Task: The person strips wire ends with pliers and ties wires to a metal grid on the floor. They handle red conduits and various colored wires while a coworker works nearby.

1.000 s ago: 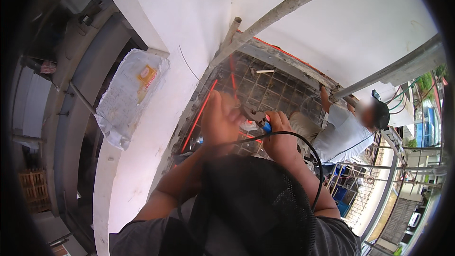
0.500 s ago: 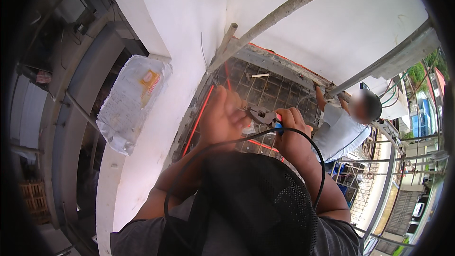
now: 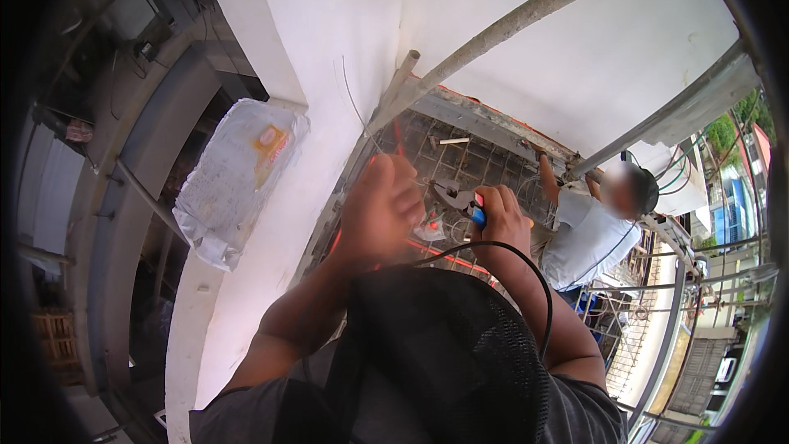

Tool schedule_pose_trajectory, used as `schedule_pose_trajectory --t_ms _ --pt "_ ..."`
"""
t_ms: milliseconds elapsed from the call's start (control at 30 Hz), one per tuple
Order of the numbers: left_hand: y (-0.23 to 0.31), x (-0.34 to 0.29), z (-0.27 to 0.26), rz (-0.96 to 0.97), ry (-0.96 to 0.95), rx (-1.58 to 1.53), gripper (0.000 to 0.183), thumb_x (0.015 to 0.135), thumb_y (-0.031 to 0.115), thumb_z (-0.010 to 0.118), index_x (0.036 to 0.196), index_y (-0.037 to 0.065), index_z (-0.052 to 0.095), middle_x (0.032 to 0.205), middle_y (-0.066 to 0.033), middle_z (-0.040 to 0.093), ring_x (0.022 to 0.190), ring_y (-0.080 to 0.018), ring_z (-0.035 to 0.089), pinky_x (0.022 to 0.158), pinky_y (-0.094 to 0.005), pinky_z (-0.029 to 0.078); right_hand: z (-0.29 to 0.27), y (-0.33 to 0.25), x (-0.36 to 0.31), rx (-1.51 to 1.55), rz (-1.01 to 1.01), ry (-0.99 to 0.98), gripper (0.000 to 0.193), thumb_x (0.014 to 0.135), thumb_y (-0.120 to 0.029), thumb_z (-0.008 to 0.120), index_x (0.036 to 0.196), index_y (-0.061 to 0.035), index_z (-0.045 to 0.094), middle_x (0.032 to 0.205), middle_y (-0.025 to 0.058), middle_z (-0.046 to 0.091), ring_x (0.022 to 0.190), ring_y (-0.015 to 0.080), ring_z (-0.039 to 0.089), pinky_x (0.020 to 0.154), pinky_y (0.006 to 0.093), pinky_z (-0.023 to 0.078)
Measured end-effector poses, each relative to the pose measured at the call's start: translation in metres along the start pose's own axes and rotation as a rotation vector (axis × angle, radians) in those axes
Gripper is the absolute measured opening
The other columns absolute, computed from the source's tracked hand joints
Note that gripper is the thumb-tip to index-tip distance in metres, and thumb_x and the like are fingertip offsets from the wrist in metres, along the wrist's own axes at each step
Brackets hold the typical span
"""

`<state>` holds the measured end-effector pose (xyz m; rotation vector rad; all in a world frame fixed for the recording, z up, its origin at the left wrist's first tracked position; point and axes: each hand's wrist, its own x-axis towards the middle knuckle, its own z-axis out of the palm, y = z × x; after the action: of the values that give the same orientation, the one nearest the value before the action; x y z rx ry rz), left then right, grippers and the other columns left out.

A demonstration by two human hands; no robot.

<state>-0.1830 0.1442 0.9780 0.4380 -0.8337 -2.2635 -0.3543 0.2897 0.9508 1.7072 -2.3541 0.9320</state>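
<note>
Wire (image 3: 352, 100): thin, bowed, in the air beside the left edge of the rebar grid (image 3: 485, 166), in front of the white wall (image 3: 337, 0). Its long axis runs upward and slightly left from the left hand (image 3: 385, 201). That hand is blurred; fingers curled in, apparently pinching the wire's lower part.

Right hand (image 3: 503, 215): fingers wrapped around the handles of the pliers (image 3: 460, 199), which are above the grid. Their nose points left and slightly up, toward the left hand and just beside its fingers.

Key relation (judgement): wire lies left of the plier nose, left hand nearer. Cannot tell whether the nose bites any wire.
</note>
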Motion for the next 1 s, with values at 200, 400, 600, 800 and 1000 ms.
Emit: schedule_pose_trajectory --t_ms 200,400,600,800,1000 --pt "0.005 -0.014 -0.004 0.025 -0.014 0.571 0.033 0.119 0.033 0.051 0.109 0.003 0.062 0.073 0.0028 0.046 0.066 -0.0078 0.044 0.063 -0.026 0.039 -0.011 0.0 -0.003 -0.091 0.036 0.004 0.044 0.079 0.003 0.072 0.121 -0.0087 0.064 0.109 0.0142 0.063 0.108 0.0396 0.065 0.085 0.051 0.055" --pt "0.004 -0.018 0.001 -0.017 0.012 0.633 0.032 0.118 0.031 0.052 0.109 0.004 0.066 0.075 0.0038 0.047 0.067 -0.0068 0.045 0.062 -0.0264 0.04 -0.025 -0.006 -0.009 -0.104 -0.011 0.005 0.041 0.08 0.004 0.067 0.119 -0.0085 0.064 0.109 0.015 0.063 0.108 0.0404 0.064 0.082 0.0529 0.056" --pt "0.003 -0.016 0.011 -0.007 0.025 0.688 0.031 0.116 0.032 0.053 0.112 0.005 0.067 0.08 0.003 0.053 0.069 -0.0061 0.048 0.064 -0.0279 0.044 -0.036 -0.004 -0.011 -0.109 -0.011 -0.009 0.047 0.079 0.005 0.07 0.123 -0.0082 0.063 0.113 0.0153 0.062 0.111 0.0406 0.062 0.085 0.0515 0.055" --pt "-0.003 -0.011 0.018 -0.009 0.022 0.588 0.031 0.117 0.031 0.052 0.106 0.005 0.064 0.077 0.002 0.053 0.065 -0.0071 0.048 0.061 -0.0284 0.042 -0.023 -0.004 -0.011 -0.028 -0.022 0.06 0.063 0.075 0.011 0.073 0.134 -0.0069 0.061 0.122 0.0172 0.06 0.119 0.0423 0.057 0.101 0.0504 0.052" --pt "-0.003 -0.008 0.021 -0.046 -0.002 0.576 0.031 0.119 0.029 0.05 0.097 0.009 0.054 0.076 0.0055 0.042 0.063 -0.005 0.038 0.058 -0.026 0.036 -0.01 0.001 -0.009 -0.04 0.003 0.09 0.057 0.075 0.008 0.07 0.129 -0.0073 0.063 0.12 0.0169 0.062 0.115 0.0431 0.058 0.091 0.0518 0.055"
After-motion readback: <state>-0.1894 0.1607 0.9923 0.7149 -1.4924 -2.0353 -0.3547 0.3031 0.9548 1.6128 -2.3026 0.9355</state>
